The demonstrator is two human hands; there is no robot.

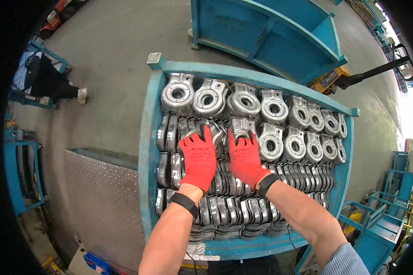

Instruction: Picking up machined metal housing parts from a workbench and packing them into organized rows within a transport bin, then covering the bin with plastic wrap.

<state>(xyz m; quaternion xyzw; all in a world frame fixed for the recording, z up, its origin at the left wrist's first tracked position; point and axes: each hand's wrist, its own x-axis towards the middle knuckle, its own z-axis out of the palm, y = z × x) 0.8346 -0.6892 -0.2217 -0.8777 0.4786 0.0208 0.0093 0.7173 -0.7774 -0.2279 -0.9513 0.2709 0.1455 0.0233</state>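
My left hand [199, 161], in a red glove with dark fingertips, is closed on a shiny stamped metal bracket [214, 133] with a round collar. Beside it, my right hand [244, 159], gloved the same way, grips another such metal bracket [242, 123]. Both brackets sit in the second row from the far side of a blue metal crate [145, 151]. Fingers cover part of each bracket. Farther back is a row of brackets lying flat with their ring holes up [209, 97]. Nearer me, several rows stand packed on edge [213, 208], partly hidden by my forearms.
A second blue bin [234, 32] stands beyond the crate, with a yellow pallet jack [328, 80] at its right. To the left are a chequered metal plate [103, 197] and a person in dark trousers [50, 78]. Blue frames [381, 229] stand at the right.
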